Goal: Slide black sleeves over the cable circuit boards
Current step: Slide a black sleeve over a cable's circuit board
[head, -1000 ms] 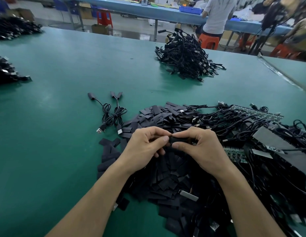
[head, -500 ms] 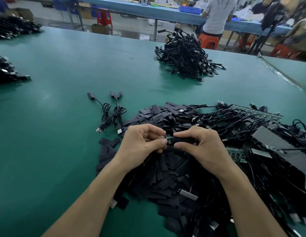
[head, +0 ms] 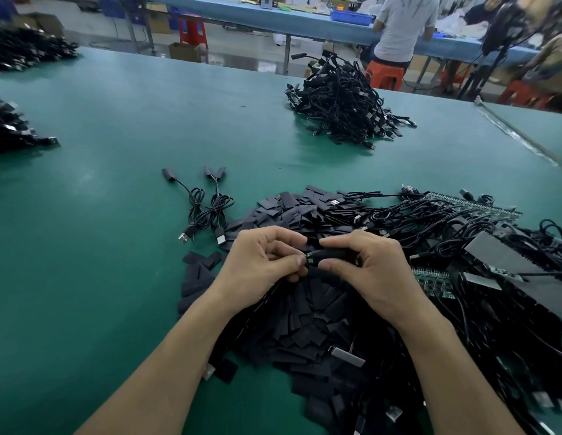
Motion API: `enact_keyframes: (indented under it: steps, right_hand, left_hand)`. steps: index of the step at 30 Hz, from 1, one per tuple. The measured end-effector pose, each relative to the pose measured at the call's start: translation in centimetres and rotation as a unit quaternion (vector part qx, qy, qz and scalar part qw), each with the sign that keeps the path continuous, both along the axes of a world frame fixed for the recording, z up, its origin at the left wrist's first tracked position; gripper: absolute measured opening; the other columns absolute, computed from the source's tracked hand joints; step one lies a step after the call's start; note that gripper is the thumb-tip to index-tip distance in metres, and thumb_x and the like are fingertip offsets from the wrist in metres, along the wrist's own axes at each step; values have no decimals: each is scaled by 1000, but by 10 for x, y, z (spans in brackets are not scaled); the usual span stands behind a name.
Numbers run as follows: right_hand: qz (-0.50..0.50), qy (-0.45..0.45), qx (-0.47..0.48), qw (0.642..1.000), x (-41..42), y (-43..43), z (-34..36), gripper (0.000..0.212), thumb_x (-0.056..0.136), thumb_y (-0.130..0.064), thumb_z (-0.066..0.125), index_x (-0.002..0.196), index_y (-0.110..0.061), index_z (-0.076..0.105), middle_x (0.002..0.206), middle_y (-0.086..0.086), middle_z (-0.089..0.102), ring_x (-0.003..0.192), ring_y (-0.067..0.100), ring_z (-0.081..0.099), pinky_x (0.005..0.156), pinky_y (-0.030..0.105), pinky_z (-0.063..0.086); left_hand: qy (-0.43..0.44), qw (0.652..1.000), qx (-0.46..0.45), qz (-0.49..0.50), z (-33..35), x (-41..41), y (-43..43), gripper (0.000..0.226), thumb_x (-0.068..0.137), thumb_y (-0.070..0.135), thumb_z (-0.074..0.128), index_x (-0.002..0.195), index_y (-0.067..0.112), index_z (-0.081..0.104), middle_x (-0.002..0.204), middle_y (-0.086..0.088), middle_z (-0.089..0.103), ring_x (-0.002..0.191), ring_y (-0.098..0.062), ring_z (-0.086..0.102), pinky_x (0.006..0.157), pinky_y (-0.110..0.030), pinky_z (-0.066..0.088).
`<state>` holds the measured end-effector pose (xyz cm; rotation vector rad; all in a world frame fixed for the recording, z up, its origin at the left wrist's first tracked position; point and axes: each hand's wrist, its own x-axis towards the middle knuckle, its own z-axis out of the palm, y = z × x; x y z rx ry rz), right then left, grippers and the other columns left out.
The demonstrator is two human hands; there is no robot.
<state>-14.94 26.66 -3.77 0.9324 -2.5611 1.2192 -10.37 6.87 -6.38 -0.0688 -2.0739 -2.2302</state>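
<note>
Fingers of left hand (head: 267, 262) pinched the exposed board (head: 310, 257) end, probably to steady it | fingers of right hand (head: 370, 271) clamped round the sleeve (head: 333, 255), apparently to push it over the board | both held just above the sleeve pile (head: 304, 315) on the surface (head: 116, 246)

Beyond the green table (head: 116, 215), a white-shirted person (head: 405, 26) sits on an orange stool (head: 384, 76) at a blue bench (head: 304, 22).

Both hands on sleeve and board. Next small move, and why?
Probably ease the sleeve toward the left hand with the right hand: a green board tip shows past the sleeve's end, so the board looks not fully covered.
</note>
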Motion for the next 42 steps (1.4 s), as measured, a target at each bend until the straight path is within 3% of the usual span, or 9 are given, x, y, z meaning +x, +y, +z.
enact_keyframes:
  steps: [7,15,25,42]
  right_hand:
    - [4,-8,-39,999,-1,1,-3,26,68,-17,88,92,-24,79,79,-22,69,75,-3,64,68,6,42]
    - [13,0,-38,999,-3,1,-4,24,70,-16,88,90,-24,78,79,-25,68,78,-3,65,69,6,43]
    - [27,49,34,998,-1,0,-1,23,76,-24,84,97,-19,77,82,-16,65,78,-5,59,71,6,38]
    - [51,65,25,996,1,1,-2,26,80,-22,79,104,-14,77,89,-9,69,84,1,64,76,16,50]
  left_hand:
    - [-25,999,25,-9,2,0,-2,22,85,-10,70,99,6,68,74,-12,74,68,-21,73,60,-22,55]
    - [-32,999,28,-27,3,0,-5,23,83,-11,72,99,5,69,74,-13,74,69,-22,73,60,-23,56]
    - [-37,999,12,-19,5,0,-5,28,83,-8,73,103,8,65,75,-14,74,65,-21,72,58,-22,54]
    - [-45,999,9,-21,6,1,-6,32,81,-6,77,105,10,63,79,-20,74,66,-24,73,58,-24,55]
